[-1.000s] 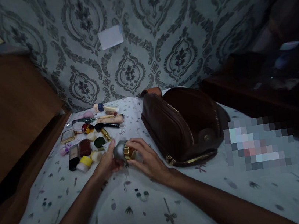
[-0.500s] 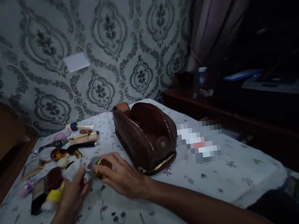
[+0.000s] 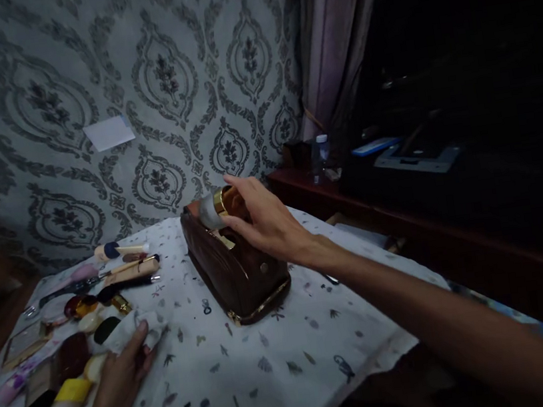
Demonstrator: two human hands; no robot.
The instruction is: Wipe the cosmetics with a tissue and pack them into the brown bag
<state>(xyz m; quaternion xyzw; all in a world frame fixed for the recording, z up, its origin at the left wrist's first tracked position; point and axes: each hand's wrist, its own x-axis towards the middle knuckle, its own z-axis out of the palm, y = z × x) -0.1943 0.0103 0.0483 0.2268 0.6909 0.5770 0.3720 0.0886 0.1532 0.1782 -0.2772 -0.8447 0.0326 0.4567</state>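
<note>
My right hand (image 3: 271, 220) is closed round a frosted jar (image 3: 210, 211) with a gold band and an amber-brown end. It holds the jar tilted on its side, just above the open top of a brown leather cosmetic bag (image 3: 221, 274). The bag stands unzipped, and something gold-coloured shows in its mouth. My left hand (image 3: 122, 366) grips a crumpled white wipe (image 3: 140, 326) by the pile of cosmetics. Close to its fingers lie a dark oval item (image 3: 106, 330) and a tube with a yellow band (image 3: 71, 397).
Makeup brushes (image 3: 131, 267), a foundation bottle (image 3: 106, 251), a dark red case (image 3: 73, 354) and a pink-purple tube (image 3: 12, 387) lie at the left on a patterned white cloth (image 3: 258, 394). A red-brown desk (image 3: 293, 183) with a clear bottle (image 3: 322, 149) stands behind right.
My right hand has lifted the jar from beside the wipe, up and right to over the bag. The left hand keeps the wipe near the pile. The view has turned right.
</note>
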